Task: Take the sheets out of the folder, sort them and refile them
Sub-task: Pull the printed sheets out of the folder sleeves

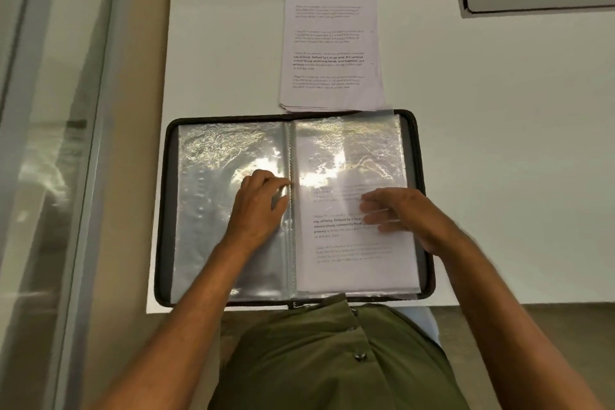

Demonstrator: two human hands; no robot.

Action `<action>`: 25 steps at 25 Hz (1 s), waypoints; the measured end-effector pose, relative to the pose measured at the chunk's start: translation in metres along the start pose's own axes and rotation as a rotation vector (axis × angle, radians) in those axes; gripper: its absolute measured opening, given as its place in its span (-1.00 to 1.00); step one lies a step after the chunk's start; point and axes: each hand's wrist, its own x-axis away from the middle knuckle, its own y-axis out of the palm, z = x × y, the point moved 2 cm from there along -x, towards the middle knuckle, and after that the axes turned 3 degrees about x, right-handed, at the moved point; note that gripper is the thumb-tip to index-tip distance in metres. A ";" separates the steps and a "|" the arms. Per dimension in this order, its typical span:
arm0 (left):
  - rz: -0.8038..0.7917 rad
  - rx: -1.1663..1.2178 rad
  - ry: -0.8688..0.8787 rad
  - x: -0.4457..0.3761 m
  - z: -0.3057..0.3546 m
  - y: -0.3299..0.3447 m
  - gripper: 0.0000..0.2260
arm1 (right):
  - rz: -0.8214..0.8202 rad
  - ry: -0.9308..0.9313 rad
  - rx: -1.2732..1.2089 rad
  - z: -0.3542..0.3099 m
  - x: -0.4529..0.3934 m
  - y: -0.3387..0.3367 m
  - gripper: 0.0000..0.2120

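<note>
The folder (pixel 420 176) lies open on the table (pixel 499 110) under both hands. The left hand (pixel 258 210) pinches the empty sleeve (pixel 213 210) near the spine. The right hand (pixel 399 213) rests relaxed on the filed sheet (pixel 352 263). The plastic looks thin, floppy and slippery, so I would take the paper at its edge. The stack (pixel 332 50) lies beyond the hands.

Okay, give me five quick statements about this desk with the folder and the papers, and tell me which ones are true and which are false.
1. The folder lies open on the desk. True.
2. A stack of printed sheets lies beyond the folder's far edge. True.
3. The left-hand sleeve holds a printed page. False: it looks empty; the printed page is on the right-hand side.
4. The left hand rests near the folder's spine. True.
5. The right hand is lifted clear above the stack of sheets. False: it is low over the right-hand page; whether it grips anything is blurred.
</note>
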 end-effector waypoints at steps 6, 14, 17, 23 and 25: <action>-0.096 0.514 -0.296 0.006 0.004 -0.026 -0.82 | -0.184 -0.111 -0.050 -0.030 0.025 0.029 -0.66; -0.131 0.988 -0.550 0.019 -0.001 -0.053 -0.33 | -0.418 -0.283 -0.024 -0.050 0.027 0.105 -0.56; -0.110 1.103 -0.581 0.026 -0.010 -0.063 -0.28 | -0.461 -0.280 0.078 -0.050 0.026 0.125 -0.55; -0.134 1.066 -0.649 0.039 -0.042 -0.086 -0.15 | -0.522 -0.250 0.320 -0.031 0.012 0.156 -0.41; -0.139 1.037 -0.674 0.042 -0.056 -0.091 -0.12 | -0.508 -0.294 0.513 -0.022 0.006 0.163 -0.32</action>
